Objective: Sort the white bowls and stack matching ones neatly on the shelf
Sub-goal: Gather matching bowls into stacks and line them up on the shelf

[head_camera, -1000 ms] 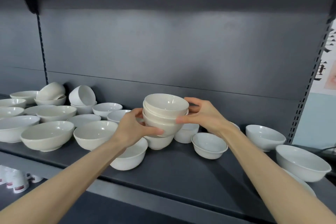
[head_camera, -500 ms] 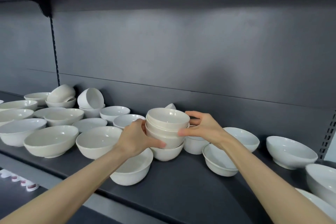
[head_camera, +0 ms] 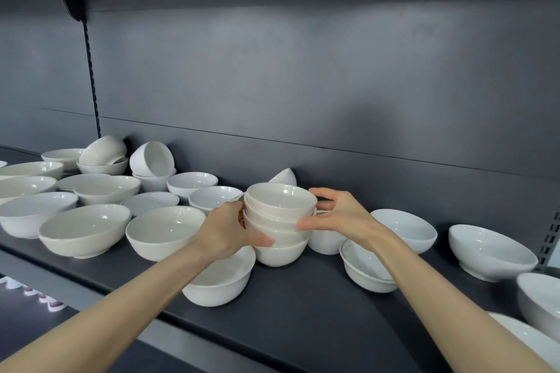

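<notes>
Both hands, left hand (head_camera: 225,233) and right hand (head_camera: 339,216), fingers curled around bowl stack (head_camera: 278,221) at frame center; seat it squarely on shelf (head_camera: 303,306), rims level, before letting go.

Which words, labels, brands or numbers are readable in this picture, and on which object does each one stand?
No text is readable here.
On the stack of small bowls: plain white, no mark visible.
On the other bowls on the shelf: no mark visible.
On the small white items with red bands below the shelf, lower left: too small and blurred to read.
</notes>
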`<state>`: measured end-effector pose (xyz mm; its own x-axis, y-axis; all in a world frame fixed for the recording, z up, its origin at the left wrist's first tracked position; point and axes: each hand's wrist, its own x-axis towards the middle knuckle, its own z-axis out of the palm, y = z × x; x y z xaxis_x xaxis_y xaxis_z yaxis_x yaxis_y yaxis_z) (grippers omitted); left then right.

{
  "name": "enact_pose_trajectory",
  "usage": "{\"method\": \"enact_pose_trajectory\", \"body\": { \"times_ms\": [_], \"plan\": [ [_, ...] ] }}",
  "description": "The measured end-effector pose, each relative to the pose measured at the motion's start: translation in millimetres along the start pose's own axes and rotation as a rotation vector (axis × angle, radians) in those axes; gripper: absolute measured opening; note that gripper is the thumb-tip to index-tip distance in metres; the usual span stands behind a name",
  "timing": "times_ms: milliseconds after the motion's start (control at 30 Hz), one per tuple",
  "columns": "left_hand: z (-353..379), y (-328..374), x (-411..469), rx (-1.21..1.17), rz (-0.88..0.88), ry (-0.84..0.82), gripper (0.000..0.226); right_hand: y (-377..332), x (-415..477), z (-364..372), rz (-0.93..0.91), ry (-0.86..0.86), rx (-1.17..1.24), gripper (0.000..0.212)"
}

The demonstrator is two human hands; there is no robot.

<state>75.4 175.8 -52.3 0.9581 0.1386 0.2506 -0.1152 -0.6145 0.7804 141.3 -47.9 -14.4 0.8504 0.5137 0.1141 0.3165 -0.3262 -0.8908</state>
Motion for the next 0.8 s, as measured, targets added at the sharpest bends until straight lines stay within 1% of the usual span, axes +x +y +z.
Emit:
{"method": "enact_pose_trajectory", "body": {
  "times_ms": [100, 167, 300, 400, 567, 700, 800],
  "plan": [
    [2, -2, -1, -0.016, 0.026, -0.017, 0.084, -1, -3, -1, 0.000, -0.002, 0.001, 0.065],
    [2, -3, -2, -0.014, 0.034, -0.018, 0.086, -1, -6, -2, 0.004, 0.006, -0.002, 0.066],
    [2, 0, -2, -0.011, 0.025, -0.049, 0.081, 1, -11, -3, 0.027, 0.026, -0.006, 0.074],
    [2, 2, -3, -0.036, 0.009, -0.072, 0.078, 3, -15, -3, 0.038, 0.041, -0.003, 0.086],
    [3, 2, -5, -0.089, 0.009, -0.081, 0.076, 4, -19, -2, 0.036, 0.070, -0.019, 0.087],
    [3, 0, -4, -0.098, 0.003, -0.082, 0.083, 3, -22, 0, 0.038, 0.087, -0.029, 0.089],
    [3, -5, -2, -0.087, -0.010, -0.078, 0.091, 3, -23, 3, 0.036, 0.108, -0.031, 0.087]
  ]
}}
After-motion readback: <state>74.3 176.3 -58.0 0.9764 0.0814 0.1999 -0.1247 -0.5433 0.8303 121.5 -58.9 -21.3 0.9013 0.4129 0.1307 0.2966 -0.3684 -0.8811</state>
